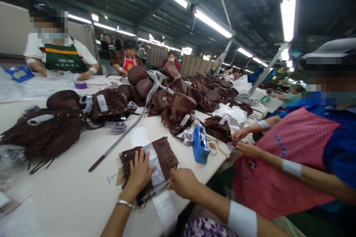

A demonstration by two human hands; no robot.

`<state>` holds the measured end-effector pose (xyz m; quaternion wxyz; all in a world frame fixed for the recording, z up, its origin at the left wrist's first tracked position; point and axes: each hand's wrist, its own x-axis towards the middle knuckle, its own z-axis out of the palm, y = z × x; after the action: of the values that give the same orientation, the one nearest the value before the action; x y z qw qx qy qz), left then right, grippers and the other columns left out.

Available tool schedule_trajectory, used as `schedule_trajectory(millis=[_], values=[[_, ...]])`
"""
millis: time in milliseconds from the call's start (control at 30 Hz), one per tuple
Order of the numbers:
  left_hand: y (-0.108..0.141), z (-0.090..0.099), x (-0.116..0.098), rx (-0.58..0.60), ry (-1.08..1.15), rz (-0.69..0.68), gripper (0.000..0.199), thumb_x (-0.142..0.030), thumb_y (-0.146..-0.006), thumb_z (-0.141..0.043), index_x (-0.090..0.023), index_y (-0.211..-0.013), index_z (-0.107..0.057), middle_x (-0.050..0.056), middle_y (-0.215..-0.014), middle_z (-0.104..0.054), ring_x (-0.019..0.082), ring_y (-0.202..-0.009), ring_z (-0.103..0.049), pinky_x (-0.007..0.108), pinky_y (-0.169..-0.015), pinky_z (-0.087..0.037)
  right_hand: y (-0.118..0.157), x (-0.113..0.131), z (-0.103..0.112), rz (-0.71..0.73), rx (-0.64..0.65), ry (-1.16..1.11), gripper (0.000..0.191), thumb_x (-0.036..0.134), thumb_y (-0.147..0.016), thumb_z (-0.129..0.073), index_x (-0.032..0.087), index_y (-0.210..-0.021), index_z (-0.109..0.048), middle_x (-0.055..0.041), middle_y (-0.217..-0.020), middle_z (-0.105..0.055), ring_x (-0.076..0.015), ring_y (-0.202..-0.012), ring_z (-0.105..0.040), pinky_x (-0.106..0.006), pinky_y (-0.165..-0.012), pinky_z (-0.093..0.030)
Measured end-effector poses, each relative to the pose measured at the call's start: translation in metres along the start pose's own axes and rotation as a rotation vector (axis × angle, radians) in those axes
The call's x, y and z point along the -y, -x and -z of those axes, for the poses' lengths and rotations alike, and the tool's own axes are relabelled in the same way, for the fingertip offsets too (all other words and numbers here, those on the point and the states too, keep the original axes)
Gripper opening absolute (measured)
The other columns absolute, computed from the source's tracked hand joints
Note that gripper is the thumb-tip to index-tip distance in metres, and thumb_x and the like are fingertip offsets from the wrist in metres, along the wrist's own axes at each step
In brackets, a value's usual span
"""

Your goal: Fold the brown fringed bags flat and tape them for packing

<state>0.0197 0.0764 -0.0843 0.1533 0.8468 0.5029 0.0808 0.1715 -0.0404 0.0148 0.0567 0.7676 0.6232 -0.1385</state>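
A brown fringed bag (164, 152) lies flat on the white table (72, 196), with a clear plastic band (156, 168) across its middle. My left hand (140, 170) rests on the bag's left part with its fingers spread. At the bag's lower right edge, my right hand (183, 182) has its fingers curled and pressed together; whatever they pinch there is too small to make out. White wrapping (165, 209) hangs over the table's front edge below the bag. A small tan tag (120, 177) sticks out at the bag's left.
Brown bags (178, 107) are heaped behind, more bags (63, 122) lie left. A blue tape dispenser (200, 144) and tape roll (213, 147) stand right of the bag. A grey-wrapped strap (125, 133) crosses the table. A person in a red apron (283, 155) works close at right; others sit opposite.
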Motion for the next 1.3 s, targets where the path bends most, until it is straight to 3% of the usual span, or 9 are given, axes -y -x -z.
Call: schedule_trajectory(millis=[167,267,333,400,500,733,933,1133,1300], values=[[-0.002,0.005,-0.008,-0.013,-0.029,0.023,0.061,-0.035,-0.092,-0.046,-0.015,-0.148,-0.034,0.015,-0.162,-0.014,0.036,-0.148,-0.012,0.057,-0.114,-0.021,-0.043,-0.004,0.02,0.088,-0.256,-0.106,0.032,0.042,-0.098,-0.043,0.021,-0.116,-0.06,-0.0101,-0.114,-0.069,-0.024,-0.107,-0.063,-0.035,-0.091,-0.046],[-0.008,0.006,-0.015,-0.02,-0.05,0.042,0.055,-0.034,-0.097,-0.036,-0.014,-0.148,-0.034,0.015,-0.161,-0.018,0.035,-0.148,-0.016,0.057,-0.114,-0.022,-0.076,-0.004,0.001,0.17,-0.38,-0.149,0.048,0.046,-0.098,-0.043,0.019,-0.137,-0.049,-0.0145,-0.146,-0.047,-0.0264,-0.136,-0.04,-0.042,-0.11,-0.032],[-0.013,0.004,-0.019,-0.059,-0.078,0.057,0.054,-0.033,-0.099,-0.028,-0.013,-0.149,-0.031,0.015,-0.161,-0.018,0.033,-0.149,-0.014,0.056,-0.116,-0.018,-0.089,-0.009,-0.02,0.182,-0.358,-0.16,0.061,0.052,-0.097,-0.042,0.018,-0.147,-0.039,-0.0158,-0.156,-0.03,-0.0298,-0.146,-0.023,-0.049,-0.115,-0.024],[-0.016,-0.001,-0.021,-0.146,-0.137,0.071,0.056,-0.034,-0.1,-0.025,-0.011,-0.15,-0.028,0.015,-0.162,-0.017,0.031,-0.15,-0.008,0.057,-0.118,-0.011,-0.095,-0.017,-0.039,0.176,-0.294,-0.195,0.067,0.057,-0.097,-0.037,0.017,-0.151,-0.033,-0.0162,-0.159,-0.023,-0.0315,-0.147,-0.018,-0.053,-0.116,-0.021],[-0.017,-0.011,-0.02,-0.233,-0.224,0.089,0.058,-0.038,-0.099,-0.028,-0.011,-0.151,-0.025,0.015,-0.161,-0.017,0.03,-0.15,-0.001,0.058,-0.119,-0.004,-0.097,-0.028,-0.058,0.168,-0.231,-0.26,0.07,0.059,-0.097,-0.033,0.018,-0.153,-0.028,-0.0157,-0.16,-0.018,-0.032,-0.148,-0.015,-0.053,-0.116,-0.02],[-0.017,-0.025,-0.019,-0.175,-0.218,0.127,0.065,-0.038,-0.099,-0.025,-0.017,-0.155,0.003,0.012,-0.164,-0.002,0.029,-0.15,0.006,0.059,-0.118,-0.005,-0.105,-0.036,-0.07,0.188,-0.202,-0.323,0.072,0.059,-0.096,-0.038,0.018,-0.154,-0.027,-0.0151,-0.162,-0.011,-0.0324,-0.149,-0.007,-0.053,-0.118,-0.017],[-0.027,-0.021,-0.02,-0.129,-0.2,0.158,0.067,-0.041,-0.1,-0.024,-0.019,-0.154,0.008,0.01,-0.164,0.004,0.029,-0.15,0.006,0.058,-0.119,-0.006,-0.113,-0.039,-0.07,0.206,-0.205,-0.345,0.074,0.058,-0.094,-0.043,0.018,-0.154,-0.025,-0.0142,-0.162,-0.01,-0.0339,-0.149,-0.004,-0.056,-0.118,-0.014],[-0.018,-0.028,-0.019,-0.147,-0.226,0.148,0.065,-0.041,-0.1,-0.023,-0.015,-0.155,0.001,0.013,-0.164,-0.002,0.028,-0.15,0.006,0.057,-0.119,-0.007,-0.107,-0.04,-0.084,0.228,-0.299,-0.366,0.069,0.057,-0.096,-0.039,0.019,-0.153,-0.029,-0.0142,-0.162,-0.012,-0.0317,-0.149,-0.006,-0.054,-0.119,-0.013],[-0.015,-0.026,-0.016,-0.238,-0.16,0.09,0.064,-0.047,-0.099,-0.026,-0.01,-0.152,-0.022,0.016,-0.161,-0.015,0.031,-0.15,-0.004,0.06,-0.117,-0.01,-0.101,-0.039,-0.079,0.192,-0.312,-0.362,0.071,0.061,-0.097,-0.033,0.018,-0.153,-0.029,-0.016,-0.159,-0.021,-0.0318,-0.148,-0.017,-0.053,-0.117,-0.016]])
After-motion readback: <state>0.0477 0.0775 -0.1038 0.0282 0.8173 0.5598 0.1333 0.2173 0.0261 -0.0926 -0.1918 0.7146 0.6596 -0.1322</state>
